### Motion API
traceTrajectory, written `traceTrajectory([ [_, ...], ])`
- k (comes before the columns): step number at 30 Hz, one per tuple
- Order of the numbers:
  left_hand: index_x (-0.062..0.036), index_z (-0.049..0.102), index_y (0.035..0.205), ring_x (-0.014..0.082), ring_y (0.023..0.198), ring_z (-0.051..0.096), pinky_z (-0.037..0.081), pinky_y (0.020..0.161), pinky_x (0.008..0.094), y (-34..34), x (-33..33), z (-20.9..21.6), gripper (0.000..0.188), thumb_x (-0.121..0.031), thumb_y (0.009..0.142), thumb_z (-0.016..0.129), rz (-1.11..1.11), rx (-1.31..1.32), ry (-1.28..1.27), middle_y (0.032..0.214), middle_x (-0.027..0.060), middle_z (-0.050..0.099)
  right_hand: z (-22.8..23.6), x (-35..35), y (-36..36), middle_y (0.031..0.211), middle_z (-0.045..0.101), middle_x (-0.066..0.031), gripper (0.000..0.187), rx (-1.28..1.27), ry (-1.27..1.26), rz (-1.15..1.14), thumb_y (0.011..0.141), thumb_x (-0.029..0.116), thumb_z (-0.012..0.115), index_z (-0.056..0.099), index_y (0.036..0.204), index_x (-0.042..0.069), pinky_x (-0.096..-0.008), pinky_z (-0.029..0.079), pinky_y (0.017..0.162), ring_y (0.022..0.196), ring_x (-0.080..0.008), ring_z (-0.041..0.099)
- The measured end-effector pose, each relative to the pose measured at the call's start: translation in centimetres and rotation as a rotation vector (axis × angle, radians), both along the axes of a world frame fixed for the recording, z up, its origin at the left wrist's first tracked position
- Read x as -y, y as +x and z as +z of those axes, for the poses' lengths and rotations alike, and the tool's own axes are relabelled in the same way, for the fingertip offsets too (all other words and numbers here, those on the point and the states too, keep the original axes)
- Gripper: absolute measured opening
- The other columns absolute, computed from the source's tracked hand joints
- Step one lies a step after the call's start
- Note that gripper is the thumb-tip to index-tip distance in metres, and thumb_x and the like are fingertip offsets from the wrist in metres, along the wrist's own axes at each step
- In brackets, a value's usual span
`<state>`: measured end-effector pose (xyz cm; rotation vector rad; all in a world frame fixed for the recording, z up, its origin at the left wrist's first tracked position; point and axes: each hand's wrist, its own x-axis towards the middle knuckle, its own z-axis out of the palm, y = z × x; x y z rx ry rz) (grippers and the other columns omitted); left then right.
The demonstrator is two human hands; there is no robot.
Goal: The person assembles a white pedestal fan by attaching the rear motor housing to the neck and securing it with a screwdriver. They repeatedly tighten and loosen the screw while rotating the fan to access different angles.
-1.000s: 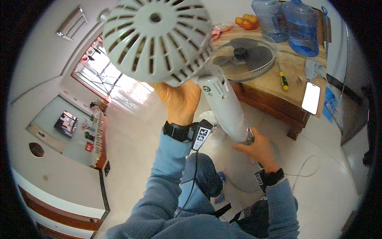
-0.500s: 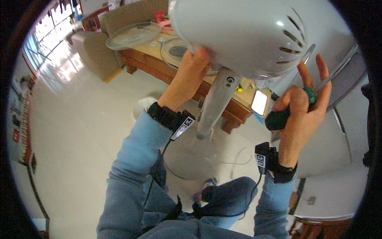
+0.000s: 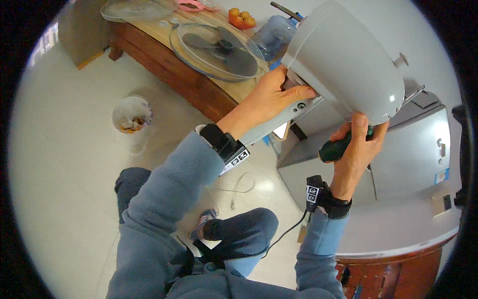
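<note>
A light grey fan motor housing [image 3: 343, 65] fills the upper right, tilted on its grey pole [image 3: 269, 128]. My left hand [image 3: 271, 102] is wrapped round the neck just below the housing, its thumb lying along the joint. Under the housing's rounded end, my right hand [image 3: 357, 154] is closed round the dark green handle of a screwdriver [image 3: 334, 149], with fingertips against the casing. The screwdriver's tip cannot be made out. Beyond the casing's edge shows a thin metal rod [image 3: 414, 94]. A small knob [image 3: 401, 61] sticks out of the housing.
On the wooden table [image 3: 149, 47] lie a fan blade [image 3: 224, 47] within a wire grille, another grille [image 3: 137, 9] and an orange bowl of fruit [image 3: 242, 20]. A waste bin [image 3: 130, 117] stands on the floor near a white cord [image 3: 244, 187]. Right stands a grey fridge [image 3: 413, 149].
The view has swung to the right. My right hand, earlier apart from the housing with fingers spread, now touches its rounded end. My left thumb now shows on the neck.
</note>
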<state>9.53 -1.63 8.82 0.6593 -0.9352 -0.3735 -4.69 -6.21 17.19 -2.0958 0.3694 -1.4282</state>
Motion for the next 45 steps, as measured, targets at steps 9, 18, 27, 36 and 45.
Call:
traceTrajectory([
  [9,0.004,0.055,0.106,0.0295,0.09,0.064,0.048,0.076,0.0345,1.0,2.1,-0.6,0.04,-0.021,0.079,0.07,0.163,0.089,-0.175,0.095,0.021,0.065,-0.3,1.5,0.0,0.059,0.045,-0.0067,0.039,0.027,0.153,0.141,0.088,0.04,0.057,0.043,0.102,0.006,-0.029,0.04,0.043,0.046,-0.0147,0.047],
  [18,0.0008,0.057,0.109,0.0106,0.088,0.057,0.047,0.077,0.0258,2.3,1.8,-2.0,0.027,-0.017,0.09,0.06,0.052,0.073,-0.094,0.095,0.0055,0.063,-0.4,1.0,0.4,0.058,0.045,-0.0072,0.045,-0.002,0.107,0.1,0.091,0.049,0.05,0.044,0.102,0.005,-0.0284,0.04,0.042,0.044,-0.0146,0.044],
  [27,0.0015,0.059,0.11,0.0103,0.08,0.057,0.046,0.072,0.0261,2.5,1.9,-1.3,0.03,-0.022,0.091,0.058,0.081,0.106,-0.017,0.093,0.0072,0.064,-1.8,1.4,-0.2,0.102,0.062,-0.0187,0.043,-0.029,0.135,0.115,0.097,0.04,0.04,0.048,0.113,0.001,-0.021,0.038,0.039,0.046,-0.0072,0.042],
  [36,-0.0013,0.047,0.122,0.0127,0.096,0.055,0.047,0.084,0.0279,3.0,2.0,0.5,0.039,-0.013,0.087,0.062,-0.088,0.08,0.185,0.11,0.005,0.059,-4.0,5.3,-1.4,0.093,0.063,-0.017,0.03,-0.112,0.63,0.244,0.095,0.027,0.05,0.054,0.111,0.002,-0.0233,0.04,0.04,0.045,-0.0088,0.045],
  [45,0.0017,0.053,0.112,0.0102,0.092,0.054,0.045,0.077,0.0243,0.3,2.3,-2.6,0.037,-0.017,0.083,0.067,0.049,0.091,0.348,0.099,0.0051,0.06,-14.3,8.7,-5.3,0.089,0.064,-0.0148,0.027,-0.226,0.996,0.453,0.091,0.018,0.055,0.049,0.109,-0.001,-0.0256,0.046,0.045,0.049,-0.0112,0.051],
])
